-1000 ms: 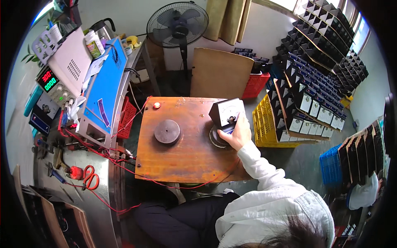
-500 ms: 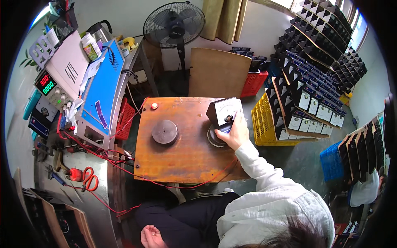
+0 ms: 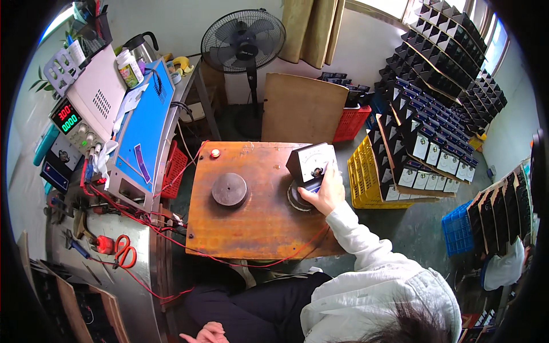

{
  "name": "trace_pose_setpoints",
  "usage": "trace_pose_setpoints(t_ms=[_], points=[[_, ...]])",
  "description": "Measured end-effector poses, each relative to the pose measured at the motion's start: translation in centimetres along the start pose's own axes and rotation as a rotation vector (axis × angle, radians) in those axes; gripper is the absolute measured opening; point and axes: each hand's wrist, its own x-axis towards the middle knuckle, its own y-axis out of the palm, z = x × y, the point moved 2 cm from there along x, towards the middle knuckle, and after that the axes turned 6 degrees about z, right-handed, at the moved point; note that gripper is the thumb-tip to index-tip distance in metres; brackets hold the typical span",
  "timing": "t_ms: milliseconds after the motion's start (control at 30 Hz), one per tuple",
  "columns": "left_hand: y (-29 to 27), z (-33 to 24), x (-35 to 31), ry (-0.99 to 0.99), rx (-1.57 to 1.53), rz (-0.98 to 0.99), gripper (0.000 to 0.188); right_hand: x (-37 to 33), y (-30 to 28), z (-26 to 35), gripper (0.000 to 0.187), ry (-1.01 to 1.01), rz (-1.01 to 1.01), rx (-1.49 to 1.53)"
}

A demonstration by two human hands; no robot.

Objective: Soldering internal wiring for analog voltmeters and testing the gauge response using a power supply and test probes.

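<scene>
A black panel meter point(image 3: 311, 164) with a white dial face stands on a round metal disc point(image 3: 296, 200) at the right side of a rusty brown table point(image 3: 257, 228). My right hand point(image 3: 325, 191) grips the meter's lower right side, with the white sleeve running back toward me. A second dark round disc point(image 3: 229, 189) lies bare at the table's left middle, and a small red button point(image 3: 215, 152) sits near the far left corner. My left hand point(image 3: 207, 333) rests low over my dark lap at the picture's lower edge, with nothing seen in it.
Left: a blue and white power supply point(image 3: 143, 126) with red wires point(image 3: 137, 211) running to the table, and red scissors point(image 3: 124, 251) on a metal bench. Behind: a fan point(image 3: 244, 41) and a board point(image 3: 303, 108). Right: yellow crate point(image 3: 366, 177), red crate point(image 3: 351, 123), racks of meters point(image 3: 434, 143).
My left hand has come into view at the lower edge over my lap. My right hand stays on the meter, which has barely moved.
</scene>
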Motion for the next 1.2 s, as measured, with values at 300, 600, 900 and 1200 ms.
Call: trace_pose_setpoints(t_ms=[300, 600, 900, 1200], points=[[0.0, 1.2, 0.0, -0.065, 0.066, 0.087, 0.054, 0.5, -1.1, -0.3, 0.116, -0.035, 0.036, 0.065], [0.6, 0.3, -1.0, 0.093, 0.495, -0.058, 0.04, 1.6, 0.4, 0.5, 0.106, -0.014, 0.223, 0.01], [1.2, -4.0, -4.8, 0.58, 0.895, -0.447, 0.028, -3.9, -0.8, 6.5, 0.105, -0.342, -0.06, 0.069], [0.8, -9.0, -4.2, 0.816, 1.227, -0.481, 0.1, -23.4, -4.5, 32.5, 0.117, -1.266, 0.578, 0.757]])
